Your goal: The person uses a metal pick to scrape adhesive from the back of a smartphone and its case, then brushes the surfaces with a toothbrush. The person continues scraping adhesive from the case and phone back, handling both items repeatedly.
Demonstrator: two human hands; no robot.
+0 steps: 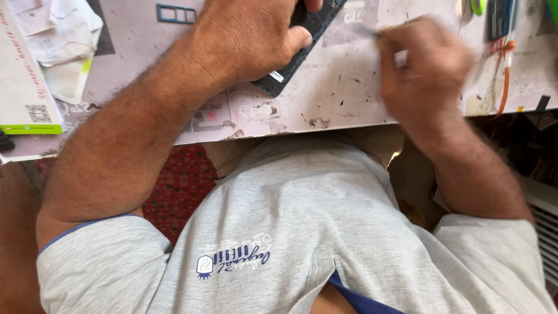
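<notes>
Grey shirt (325,221) fills the foreground, and above it the left hand (244,40) clamps down on a dark flat phone (290,64) lying tilted on the worn table (349,99) at about twelve o'clock, fingers closed over its upper end. At two o'clock from the phone, just beside it, the right hand (421,70) is blurred, fingers pinched shut on a thin tool (363,30) whose kind I cannot tell. My judgement: the phone is being worked open, and the next move calls for a steady hold and a careful tip at its edge.
</notes>
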